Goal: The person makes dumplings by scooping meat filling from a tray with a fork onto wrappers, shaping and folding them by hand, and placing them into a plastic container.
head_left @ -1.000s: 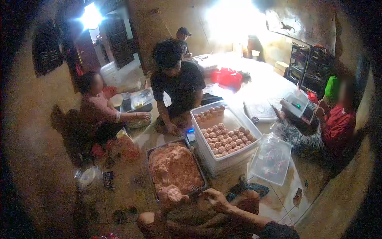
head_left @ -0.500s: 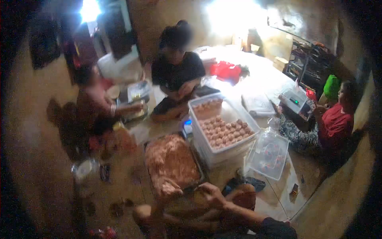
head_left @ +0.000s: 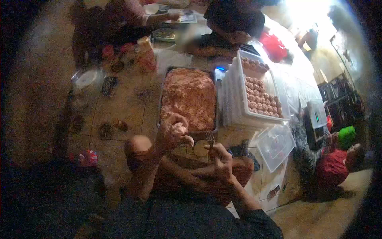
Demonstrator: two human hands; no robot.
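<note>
My left hand [head_left: 172, 133] is curled around a small lump of pale pink meat mixture [head_left: 178, 128], at the lower left corner of a dark tray [head_left: 217, 95]. Ground pinkish mixture [head_left: 189, 99] fills that tray. My right hand [head_left: 221, 161] grips a fork [head_left: 210, 139], its tines pointing up by the tray's lower right corner. To the right of the tray, a stack of clear plastic boxes [head_left: 232, 99] has rows of round meatballs [head_left: 260, 97] in its top box.
A clear lid [head_left: 274, 146] lies on the tiled floor at right. One person in dark clothing [head_left: 234, 20] sits beyond the boxes, another in pink [head_left: 131, 12] at upper left, another in red [head_left: 332, 167] at right. A small scale [head_left: 220, 69] glows behind the tray.
The view has tilted down and turned, so the tray and boxes appear higher. My left hand has closed more around the lump. The fork in my right hand now shows clearly.
</note>
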